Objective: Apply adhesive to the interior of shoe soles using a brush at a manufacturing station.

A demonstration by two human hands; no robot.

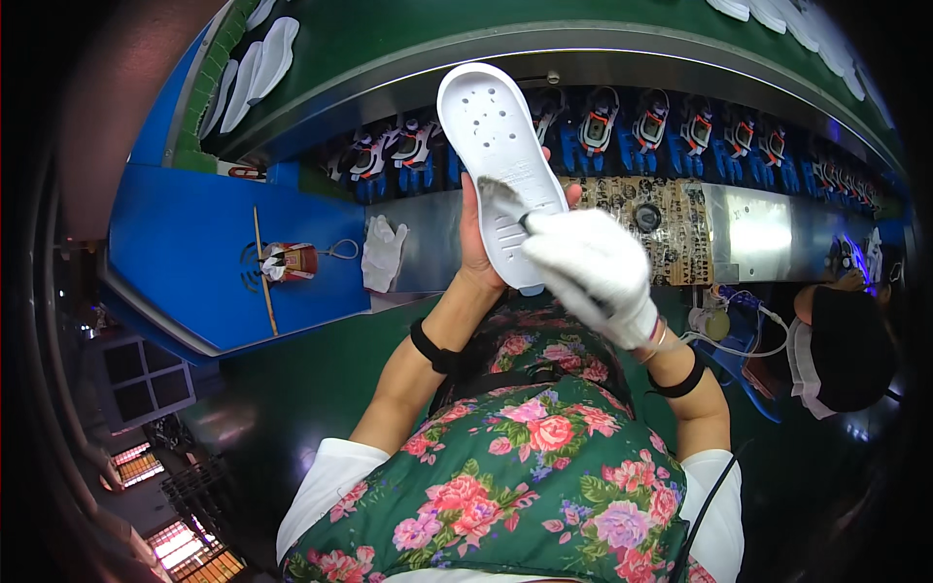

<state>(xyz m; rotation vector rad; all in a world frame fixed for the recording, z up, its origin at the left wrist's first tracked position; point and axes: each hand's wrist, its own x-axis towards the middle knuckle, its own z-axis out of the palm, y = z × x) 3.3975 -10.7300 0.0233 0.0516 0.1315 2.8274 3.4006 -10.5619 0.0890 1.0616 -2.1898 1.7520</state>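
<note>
A white foam shoe sole, with small holes at its far end and grooves near its near end, is held up in front of me. My bare left hand is closed round it from behind, fingertips showing at its right edge. My right hand, in a white glove and slightly blurred, is closed on a small brush. The brush's greyish bristles lie over the middle of the sole; whether they touch it I cannot tell. Most of the brush's handle is hidden by the glove.
Beyond runs a green conveyor belt bearing white soles, above a row of shoe-like pieces. A white glove and a black round dish lie on the bench. A blue table stands left; a co-worker is right.
</note>
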